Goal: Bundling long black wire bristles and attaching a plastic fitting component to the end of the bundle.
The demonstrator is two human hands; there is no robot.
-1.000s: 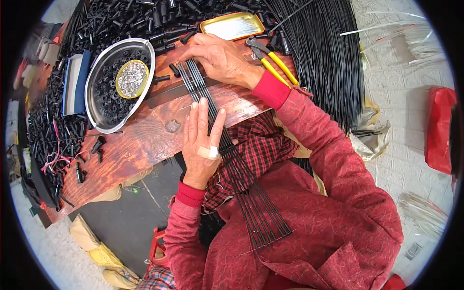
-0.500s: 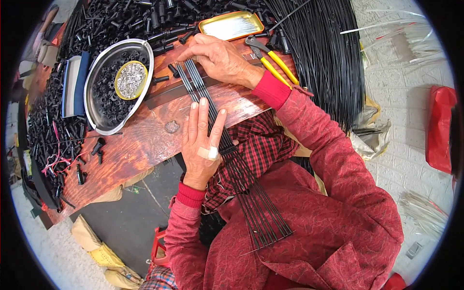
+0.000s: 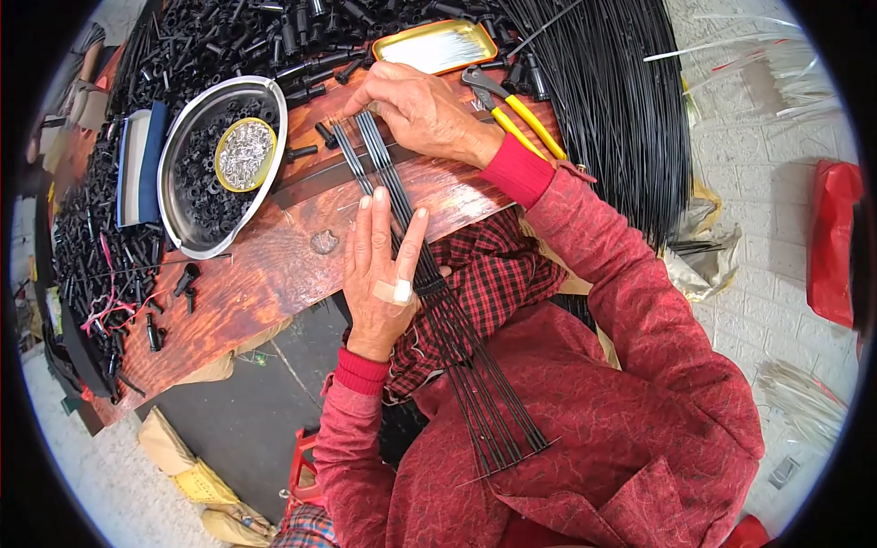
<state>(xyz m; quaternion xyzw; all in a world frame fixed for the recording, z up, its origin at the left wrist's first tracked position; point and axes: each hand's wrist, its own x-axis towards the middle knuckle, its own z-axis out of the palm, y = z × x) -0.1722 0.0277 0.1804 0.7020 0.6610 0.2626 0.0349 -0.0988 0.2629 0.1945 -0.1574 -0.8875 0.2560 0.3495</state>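
At mid-frame, steady the slim black rods [image 3: 437,297] under your spread left hand [image 3: 376,265]; what your right hand [image 3: 425,111] grips is unclear.

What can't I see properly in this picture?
In the head view:
Rods: partly covered by the left hand.
Right hand: its own back hides some fingers.
Silver bits: too small to tell their shapes.
Black strands: cut off by the top edge.
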